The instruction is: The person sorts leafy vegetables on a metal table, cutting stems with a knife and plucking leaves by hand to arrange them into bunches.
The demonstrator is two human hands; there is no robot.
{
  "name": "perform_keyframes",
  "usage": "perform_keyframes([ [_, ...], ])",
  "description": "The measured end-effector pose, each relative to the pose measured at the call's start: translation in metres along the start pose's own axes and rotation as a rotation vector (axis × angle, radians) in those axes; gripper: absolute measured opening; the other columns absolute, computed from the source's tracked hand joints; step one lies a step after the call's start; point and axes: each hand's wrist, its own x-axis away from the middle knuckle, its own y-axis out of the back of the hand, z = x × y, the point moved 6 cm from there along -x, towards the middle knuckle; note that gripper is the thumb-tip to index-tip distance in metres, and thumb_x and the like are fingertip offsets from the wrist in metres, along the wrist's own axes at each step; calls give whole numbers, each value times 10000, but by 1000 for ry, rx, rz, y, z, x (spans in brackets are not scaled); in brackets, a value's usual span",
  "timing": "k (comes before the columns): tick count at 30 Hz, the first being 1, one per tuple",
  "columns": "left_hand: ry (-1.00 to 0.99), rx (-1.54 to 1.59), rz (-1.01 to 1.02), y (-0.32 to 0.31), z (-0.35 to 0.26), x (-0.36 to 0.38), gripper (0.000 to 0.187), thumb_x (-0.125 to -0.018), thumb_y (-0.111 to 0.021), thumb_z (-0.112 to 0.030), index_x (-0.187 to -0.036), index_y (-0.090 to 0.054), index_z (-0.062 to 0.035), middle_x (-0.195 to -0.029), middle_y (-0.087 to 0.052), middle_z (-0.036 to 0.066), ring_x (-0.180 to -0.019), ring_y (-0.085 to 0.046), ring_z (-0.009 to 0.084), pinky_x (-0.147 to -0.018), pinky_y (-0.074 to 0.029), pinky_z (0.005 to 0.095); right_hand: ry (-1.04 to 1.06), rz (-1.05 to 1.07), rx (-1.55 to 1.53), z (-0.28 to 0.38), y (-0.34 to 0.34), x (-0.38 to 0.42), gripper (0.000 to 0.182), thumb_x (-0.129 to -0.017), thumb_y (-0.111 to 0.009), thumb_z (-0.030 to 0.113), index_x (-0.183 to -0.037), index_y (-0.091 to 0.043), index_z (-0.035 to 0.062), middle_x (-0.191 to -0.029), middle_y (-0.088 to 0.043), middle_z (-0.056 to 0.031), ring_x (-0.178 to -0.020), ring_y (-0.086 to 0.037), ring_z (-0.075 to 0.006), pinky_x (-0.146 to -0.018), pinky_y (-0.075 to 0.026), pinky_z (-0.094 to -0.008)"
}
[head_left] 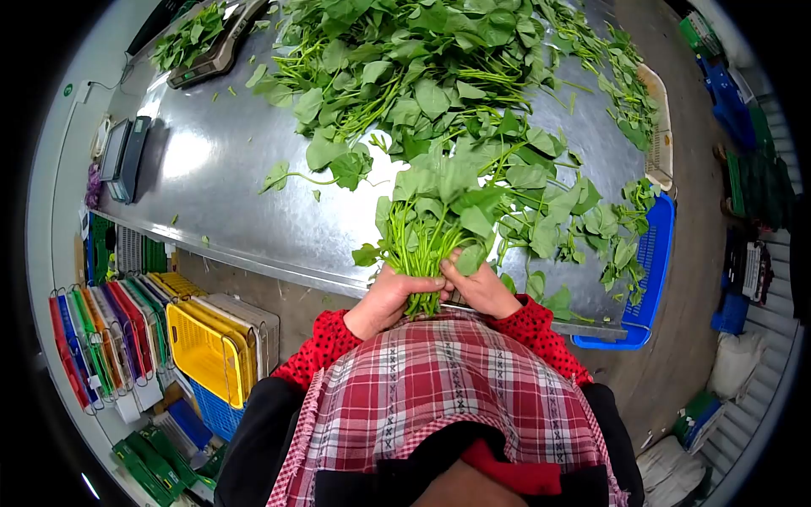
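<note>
My left hand (390, 297) is wrapped round the lower stems of a bunch of leafy greens (422, 232), its thumb lying across the stalks. From the other side my right hand (480, 289) grips the same bunch, thumb and fingers closed at the stems; some fingertips are hidden. The bunch stands with its leaves pointing away from me and its stem ends near my checked apron (439, 380), at the table's front edge. Beyond it a large pile of loose greens (422, 76) covers the far middle of the metal table (245, 228).
A scale (207, 63) bearing greens sits at the far left, with a dark display unit (128, 160) on the left edge. Loose greens (591, 228) spread right, towards a blue crate (655, 262) and a white basket (663, 152). Yellow crates (198, 351) stand lower left.
</note>
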Motion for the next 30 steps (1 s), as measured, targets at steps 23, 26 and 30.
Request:
perform_keyframes([
  [23, -411, -578, -121, 10, -35, -9, 413, -750, -757, -72, -1134, -609, -27, -995, -681, 48, -881, -634, 140, -797, -513, 296, 451, -436, 447, 112, 12, -20, 286, -763, -756, 53, -1012, -631, -11, -647, -579, -32, -517, -506, -68, -472, -401, -213],
  [26, -583, -560, -200, 3, -50, -7, 350, -782, -726, -24, -1117, -624, -10, -1012, -679, 59, -863, -633, 120, -739, -517, 268, 639, -489, 560, 116, 7, -18, 144, -739, -755, 25, -855, -678, -9, -727, -604, -69, -522, -505, -101, -488, -403, -231],
  [30, -320, 62, -235, 11, -42, -17, 436, -718, -728, 46, -1130, -592, 5, -1033, -650, 69, -893, -627, 167, -771, -525, 296, 834, -420, 709, 108, -6, -7, 201, -717, -747, -7, -901, -667, -2, -935, -626, -128, -607, -552, -133, -539, -444, -249],
])
